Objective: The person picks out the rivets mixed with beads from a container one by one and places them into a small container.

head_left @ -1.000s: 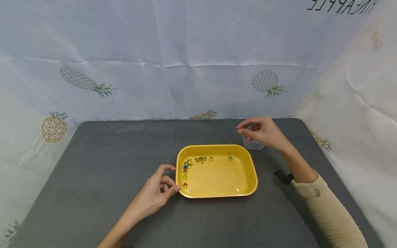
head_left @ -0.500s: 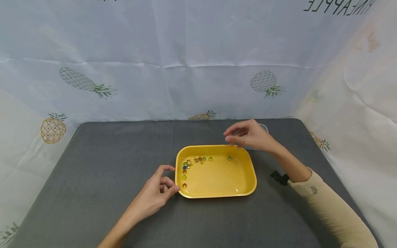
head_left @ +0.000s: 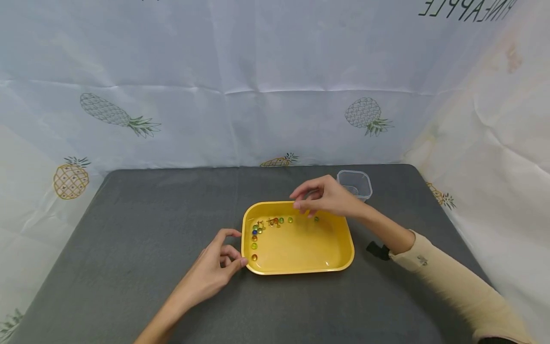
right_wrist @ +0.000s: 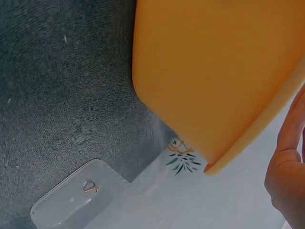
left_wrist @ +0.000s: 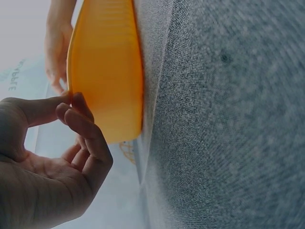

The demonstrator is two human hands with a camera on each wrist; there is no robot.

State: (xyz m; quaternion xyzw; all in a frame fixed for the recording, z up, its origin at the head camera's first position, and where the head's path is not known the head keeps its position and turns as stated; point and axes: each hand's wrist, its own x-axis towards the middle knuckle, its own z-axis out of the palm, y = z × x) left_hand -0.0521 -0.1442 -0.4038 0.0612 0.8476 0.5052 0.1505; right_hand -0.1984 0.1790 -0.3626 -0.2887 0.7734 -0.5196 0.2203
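My left hand [head_left: 210, 274] pinches the near left rim of a shallow yellow tray [head_left: 309, 248] between thumb and fingers, with other fingers curled below the rim in the left wrist view. Above the tray's far edge hovers my right hand [head_left: 324, 197], thumb and index finger bent and a little apart; nothing shows between them. Round glass marbles in green, amber and blue lie along the tray's left side and far side, one blue marble [head_left: 255, 232] among them. Small gold-coloured pieces [head_left: 271, 222] lie at the far left corner. A lone green marble [head_left: 316, 219] sits below my right hand.
A clear plastic container [head_left: 365, 180] stands behind the tray's far right corner; the right wrist view shows a small metallic piece [right_wrist: 90, 186] in it. Grey cloth [head_left: 163, 224] covers the table. A pineapple-print curtain [head_left: 189, 124] hangs behind and at both sides.
My right hand has moved left and slightly nearer, from over the clear container to over the tray's far edge, uncovering the container. My left hand stays on the rim.
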